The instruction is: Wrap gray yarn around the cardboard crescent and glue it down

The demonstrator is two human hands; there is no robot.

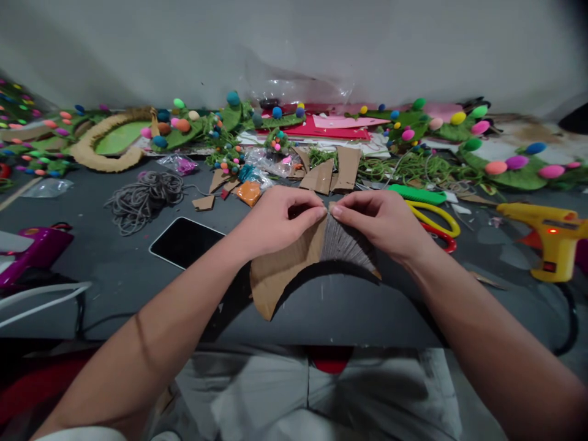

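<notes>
A curved cardboard crescent [280, 269] is held up over the dark table. Grey yarn [345, 245] wraps tightly round its right part, while the left part is bare brown cardboard. My left hand [287, 217] pinches the top edge near the middle, thumb against forefinger. Close beside it, my right hand [379, 220] pinches the same edge where the wrapping begins. The fingertips almost meet, and whether they also grip a strand of yarn is hidden. A loose tangle of grey yarn [144, 202] lies to the left, with a strand trailing rightward.
A phone [186, 242] lies by my left forearm. To the right are scissors with yellow and red handles [436, 219], a green tool [418, 194] and a lit yellow glue gun [546, 233]. Cardboard scraps [319, 176] and pom-pom decorations [514, 162] line the back.
</notes>
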